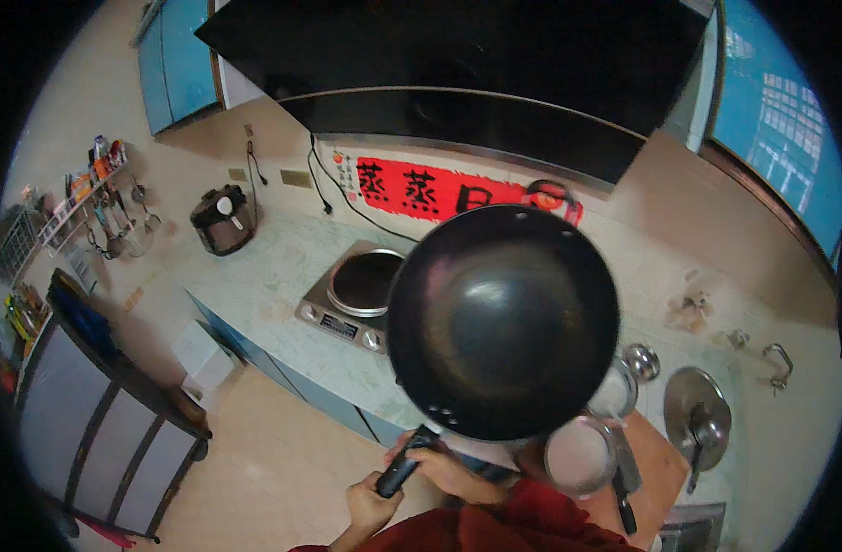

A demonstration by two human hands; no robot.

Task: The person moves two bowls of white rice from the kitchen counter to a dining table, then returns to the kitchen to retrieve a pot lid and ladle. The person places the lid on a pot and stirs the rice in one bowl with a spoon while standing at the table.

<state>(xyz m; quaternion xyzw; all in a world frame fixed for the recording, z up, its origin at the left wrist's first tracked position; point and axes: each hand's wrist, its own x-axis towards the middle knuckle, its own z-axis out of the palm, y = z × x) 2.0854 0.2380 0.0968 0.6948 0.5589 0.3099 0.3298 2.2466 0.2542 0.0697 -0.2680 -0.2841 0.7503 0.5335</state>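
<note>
A dark wok [504, 324] is raised in front of me, its inside facing the camera. My left hand [373, 502] is closed around the lower end of the black wok handle [400, 470]. Closer to the pan, my right hand [443, 469] also grips the handle. The inside of the wok looks bare, with a brownish sheen and rivets near the handle. Behind it, an induction cooker [345, 297] with a round metal ring and two knobs sits on the counter; the wok hides its right part.
The counter [255, 276] holds a rice cooker [222, 219] at left. At right are a bowl [580, 457], a wooden cutting board [652, 459] with a kitchen knife [624, 483], a metal lid [697, 414] and a sink [693, 528]. A range hood [462, 124] overhangs.
</note>
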